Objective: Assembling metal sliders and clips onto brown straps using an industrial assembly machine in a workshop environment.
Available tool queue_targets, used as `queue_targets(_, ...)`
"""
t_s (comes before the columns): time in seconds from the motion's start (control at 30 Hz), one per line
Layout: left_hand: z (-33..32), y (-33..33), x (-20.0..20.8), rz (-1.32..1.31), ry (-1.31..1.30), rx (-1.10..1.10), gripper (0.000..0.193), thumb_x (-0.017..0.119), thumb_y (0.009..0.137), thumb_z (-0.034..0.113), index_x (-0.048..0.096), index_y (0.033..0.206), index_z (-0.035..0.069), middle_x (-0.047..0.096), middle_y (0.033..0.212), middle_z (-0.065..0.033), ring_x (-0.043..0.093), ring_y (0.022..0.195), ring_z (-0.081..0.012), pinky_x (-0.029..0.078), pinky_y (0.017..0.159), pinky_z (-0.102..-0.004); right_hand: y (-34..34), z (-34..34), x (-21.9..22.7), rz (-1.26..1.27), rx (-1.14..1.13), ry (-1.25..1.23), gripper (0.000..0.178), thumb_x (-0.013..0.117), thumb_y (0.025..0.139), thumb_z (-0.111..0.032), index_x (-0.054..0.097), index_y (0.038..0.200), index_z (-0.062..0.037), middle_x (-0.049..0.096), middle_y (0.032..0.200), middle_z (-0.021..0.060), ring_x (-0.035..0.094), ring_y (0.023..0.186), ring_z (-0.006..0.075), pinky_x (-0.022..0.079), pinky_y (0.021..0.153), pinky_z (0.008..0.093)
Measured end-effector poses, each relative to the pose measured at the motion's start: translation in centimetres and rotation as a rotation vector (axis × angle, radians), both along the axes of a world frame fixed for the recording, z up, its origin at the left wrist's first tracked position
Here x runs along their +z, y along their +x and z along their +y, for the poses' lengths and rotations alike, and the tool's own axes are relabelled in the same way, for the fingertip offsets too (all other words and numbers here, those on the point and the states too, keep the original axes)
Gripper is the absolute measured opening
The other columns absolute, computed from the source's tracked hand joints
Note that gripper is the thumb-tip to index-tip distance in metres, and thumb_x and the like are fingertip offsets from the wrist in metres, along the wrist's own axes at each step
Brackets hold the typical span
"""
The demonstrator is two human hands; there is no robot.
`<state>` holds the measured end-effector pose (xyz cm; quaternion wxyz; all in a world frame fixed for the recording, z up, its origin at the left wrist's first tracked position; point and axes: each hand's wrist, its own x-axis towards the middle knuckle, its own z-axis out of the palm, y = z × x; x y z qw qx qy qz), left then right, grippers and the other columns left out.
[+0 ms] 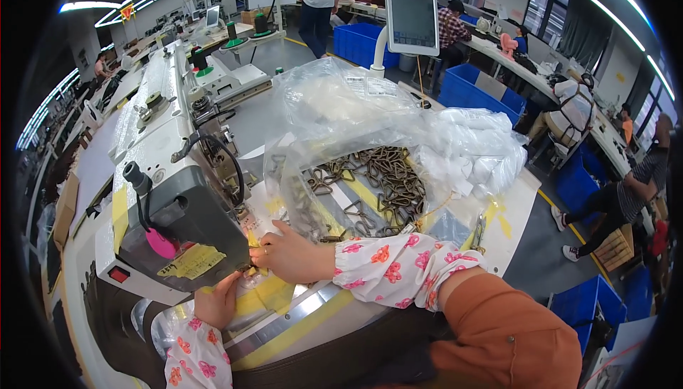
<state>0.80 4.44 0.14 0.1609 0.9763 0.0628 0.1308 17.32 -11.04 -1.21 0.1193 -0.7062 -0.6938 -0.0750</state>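
Observation:
Both of my hands are at the needle area of a grey and white industrial sewing machine (188, 229). My right hand (292, 255) comes in from the right with fingers bent and pinched beside a small brass-coloured part. Just below it to the left, my left hand (217, 305) has its fingers pressed together, partly behind the machine head. What either hand grips is too small or hidden to make out. Dark brown strap material (334, 357) runs along the front edge, and more of it (117, 321) lies at the left.
An opened plastic bag (455, 154) holds many bronze metal buckles (391, 186) right behind my right forearm. Yellow tape and a metal strip (292, 321) cover the table front. A screen (413, 19) stands at the back. Blue bins (484, 94) and other people are beyond.

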Motion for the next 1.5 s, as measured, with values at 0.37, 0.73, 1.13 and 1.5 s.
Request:
queue_targets(0.37,8.8,-7.9,3.7,-0.063,0.176,0.145,0.018,0.06,0.071,0.009,0.062,0.087,0.0,0.06,0.073,-0.02,0.058,0.072,-0.0358,0.045,0.064,-0.0431,0.4,0.0,0.5,0.081,0.105,0.054,0.017,0.057,0.077,-0.016,0.059,0.09,-0.0053,0.059,0.099,0.0023,0.053,0.095,0.018,0.039,0.084,0.0373)
queue_targets(0.73,9.8,-9.1,4.0,0.067,0.135,0.262,0.012,0.063,0.069,0.009,0.064,0.078,0.0,0.058,0.068,-0.0199,0.057,0.066,-0.0363,0.045,0.058,-0.0391,-0.6,0.3,0.3,0.007,0.449,0.275,0.012,0.051,0.074,-0.011,0.049,0.079,-0.0002,0.052,0.085,0.0135,0.057,0.074,0.0247,0.048,0.061,0.0345)
queue_targets(1.13,18.3,-13.0,1.2,0.177,0.429,0.938,0.011,0.061,0.076,0.016,0.058,0.081,0.006,0.061,0.077,-0.0157,0.06,0.077,-0.0348,0.048,0.065,-0.0428,-11.6,10.0,-1.7,0.075,0.242,0.359,0.014,0.054,0.071,-0.013,0.054,0.075,0.0009,0.049,0.079,0.0083,0.051,0.079,0.0226,0.043,0.066,0.0326)
queue_targets(1.5,-5.4,-10.3,6.7,0.339,-0.275,-0.222,0.022,0.061,0.081,0.029,0.065,0.086,0.008,0.063,0.075,-0.0119,0.061,0.071,-0.03,0.049,0.063,-0.0369,-6.4,-5.0,3.6,0.732,0.535,-0.563,0.032,0.057,0.084,-0.035,0.05,0.081,-0.0046,0.055,0.066,0.0124,0.055,0.065,0.0326,0.041,0.057,0.0405)
